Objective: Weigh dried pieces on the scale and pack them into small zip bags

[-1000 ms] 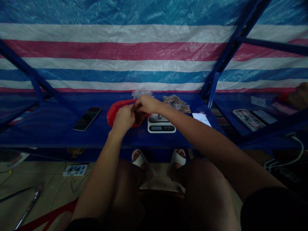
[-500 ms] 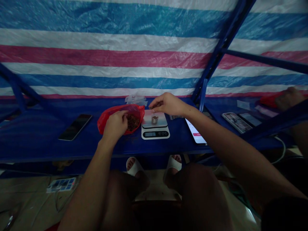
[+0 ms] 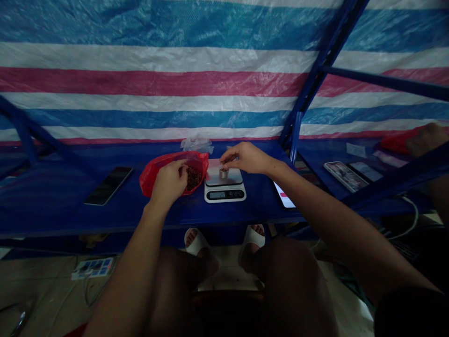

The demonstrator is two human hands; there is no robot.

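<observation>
Currently, left hand (image 3: 169, 183) clenches the red bag (image 3: 154, 177) beside dark granules (image 3: 193, 178); right hand (image 3: 246, 157) pinches just above the metal cup (image 3: 223, 173) on the scale (image 3: 224, 191), grip contents unclear.

The red bag (image 3: 150, 181) is thin glossy plastic, the shelf (image 3: 45, 206) smooth painted metal, the tarpaulin (image 3: 140, 82) woven plastic.

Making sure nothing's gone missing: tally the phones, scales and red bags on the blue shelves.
Phones: 4 (black phone, lit phone, patterned-case phone, dark-screen phone)
Scales: 1 (digital kitchen scale)
Red bags: 2 (red plastic bag by the scale, red bag on the right shelf)
Total: 7
</observation>
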